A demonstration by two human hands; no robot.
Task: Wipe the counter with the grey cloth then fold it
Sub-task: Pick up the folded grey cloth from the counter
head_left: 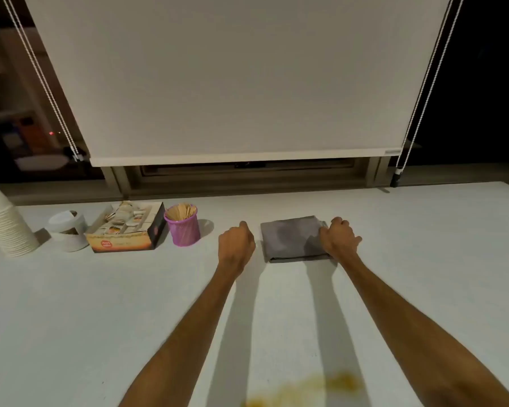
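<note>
A grey cloth [288,239] lies folded into a flat rectangle on the white counter [100,304], a little right of centre. My right hand [340,237] rests on the cloth's right edge, fingers curled down onto the fabric. Just left of the cloth, my left hand [235,245] hovers over the counter with fingers curled in, apart from the cloth and holding nothing. A yellow-brown stain [312,389] spreads on the counter near the front edge, between my forearms.
At the back left stand a purple mesh cup of wooden sticks [182,224], an open box of sachets [127,227], a white lidded tub [68,230] and a stack of paper cups [3,221]. A roller blind [241,83] hangs behind the counter.
</note>
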